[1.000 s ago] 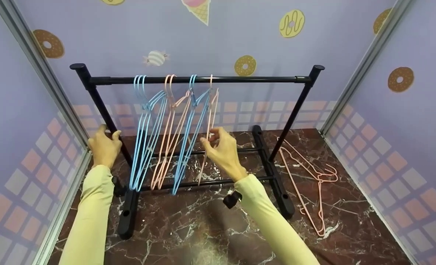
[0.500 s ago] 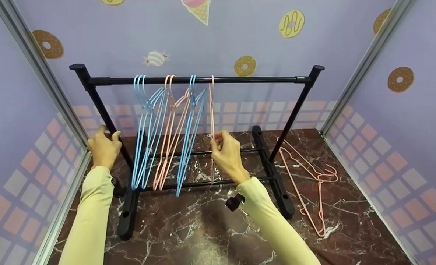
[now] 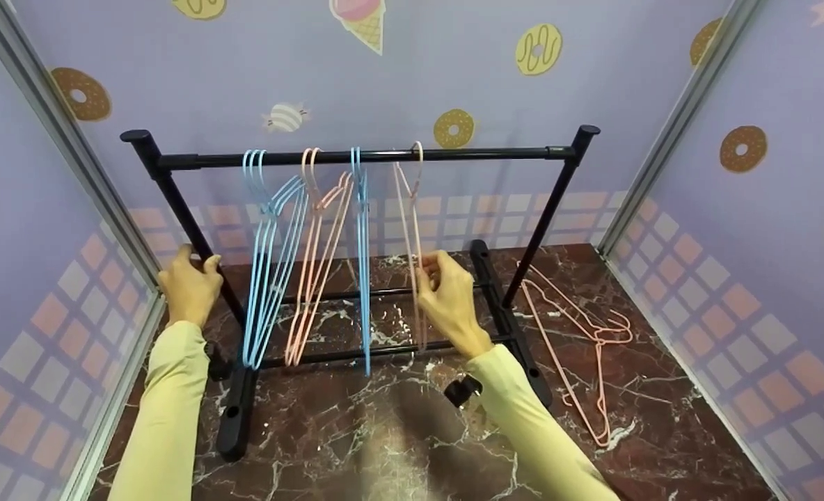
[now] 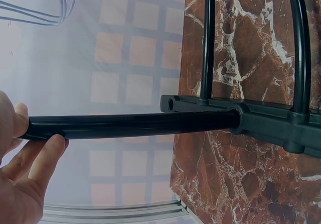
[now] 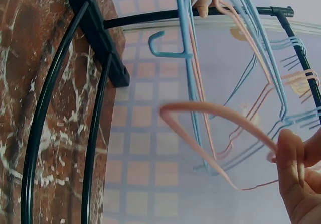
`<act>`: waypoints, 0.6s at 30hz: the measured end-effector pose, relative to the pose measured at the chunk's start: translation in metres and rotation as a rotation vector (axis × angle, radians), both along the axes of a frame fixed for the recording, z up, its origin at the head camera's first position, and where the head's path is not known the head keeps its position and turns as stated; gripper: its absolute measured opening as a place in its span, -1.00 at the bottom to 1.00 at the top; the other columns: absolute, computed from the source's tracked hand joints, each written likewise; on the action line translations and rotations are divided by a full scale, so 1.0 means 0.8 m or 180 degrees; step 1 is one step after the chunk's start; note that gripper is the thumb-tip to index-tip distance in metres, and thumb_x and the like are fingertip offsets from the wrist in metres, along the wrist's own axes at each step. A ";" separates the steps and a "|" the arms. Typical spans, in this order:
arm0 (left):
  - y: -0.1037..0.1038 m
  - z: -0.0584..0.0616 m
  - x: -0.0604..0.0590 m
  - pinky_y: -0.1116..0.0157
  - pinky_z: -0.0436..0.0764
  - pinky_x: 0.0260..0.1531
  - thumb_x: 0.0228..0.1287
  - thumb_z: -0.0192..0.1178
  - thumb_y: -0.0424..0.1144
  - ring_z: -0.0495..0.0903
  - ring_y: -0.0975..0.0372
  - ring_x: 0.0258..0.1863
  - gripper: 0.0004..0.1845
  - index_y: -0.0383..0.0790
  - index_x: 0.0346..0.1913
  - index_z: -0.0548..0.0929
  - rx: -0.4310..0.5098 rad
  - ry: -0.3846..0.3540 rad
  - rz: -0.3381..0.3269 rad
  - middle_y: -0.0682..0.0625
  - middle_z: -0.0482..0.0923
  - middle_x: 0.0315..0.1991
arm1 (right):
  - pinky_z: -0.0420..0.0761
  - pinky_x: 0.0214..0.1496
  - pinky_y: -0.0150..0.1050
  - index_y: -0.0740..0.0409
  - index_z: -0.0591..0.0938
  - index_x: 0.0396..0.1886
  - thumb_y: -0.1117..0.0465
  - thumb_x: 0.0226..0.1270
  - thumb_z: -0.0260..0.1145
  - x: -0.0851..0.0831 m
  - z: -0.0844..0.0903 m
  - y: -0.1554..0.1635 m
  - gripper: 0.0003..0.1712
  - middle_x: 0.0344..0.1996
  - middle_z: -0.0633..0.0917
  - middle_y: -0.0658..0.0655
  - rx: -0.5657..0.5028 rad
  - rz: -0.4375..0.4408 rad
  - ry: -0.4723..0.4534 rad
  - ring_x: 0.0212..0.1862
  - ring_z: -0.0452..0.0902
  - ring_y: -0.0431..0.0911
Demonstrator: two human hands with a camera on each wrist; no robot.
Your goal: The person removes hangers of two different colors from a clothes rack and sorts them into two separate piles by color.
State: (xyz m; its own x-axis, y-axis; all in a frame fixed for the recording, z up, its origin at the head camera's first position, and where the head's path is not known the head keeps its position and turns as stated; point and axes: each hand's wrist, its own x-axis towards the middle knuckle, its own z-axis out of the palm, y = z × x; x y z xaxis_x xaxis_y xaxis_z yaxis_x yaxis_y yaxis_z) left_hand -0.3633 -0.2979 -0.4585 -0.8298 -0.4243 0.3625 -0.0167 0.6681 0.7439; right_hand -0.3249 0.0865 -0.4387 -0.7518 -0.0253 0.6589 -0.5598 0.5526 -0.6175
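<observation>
Steadying the black rack [image 3: 356, 154] by its left upright [image 3: 196, 233], the person's left hand [image 3: 188, 287] wraps thumb and fingers round the post near the floor's left edge; the left wrist view shows that grip closed on the black tube [image 4: 130, 125]. Along the top rail hang blue hangers [image 3: 269, 264], then pink hangers [image 3: 318, 268], then a lone blue hanger [image 3: 363, 264]. Farther right, the right hand [image 3: 450, 303] pinches the side of a pink hanger [image 3: 412, 229] whose hook sits over the rail; over the past second that hanger has slid rightward along the bar, away from the blue one, and now hangs apart from the rest, so it appears hung and spaced, with the pinch not yet released. Two more pink hangers [image 3: 579, 348] lie on the marble floor [image 3: 384, 445] toward the right edge, outside the rack's foot. The right wrist view catches only fingertips [image 5: 293, 169] on the blurred pink wire; how firmly they press cannot be told. The left hand's palm is cut off in its own view.
</observation>
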 end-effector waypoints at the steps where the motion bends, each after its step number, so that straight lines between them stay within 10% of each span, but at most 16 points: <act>1: 0.000 0.000 0.000 -0.20 0.24 0.22 0.45 0.17 -0.19 0.38 -0.43 0.02 -0.66 -0.40 0.07 0.57 0.0004 -0.0021 -0.0007 -0.45 0.68 -0.11 | 0.64 -0.40 -0.20 0.31 0.64 -0.25 0.43 0.26 0.30 0.000 0.000 0.004 -0.92 -0.40 0.75 0.19 0.0009 -0.0013 0.0007 -0.46 0.63 -0.05; 18: 0.000 -0.002 -0.003 -0.21 0.24 0.21 0.43 0.18 -0.20 0.38 -0.44 0.05 -0.68 -0.41 0.04 0.58 0.0037 0.0011 0.0008 -0.44 0.67 -0.06 | 0.64 -0.38 -0.20 0.31 0.60 -0.30 0.46 0.20 0.31 0.029 -0.025 0.054 -0.91 -0.44 0.70 0.15 0.0339 -0.0178 0.0346 -0.47 0.61 -0.09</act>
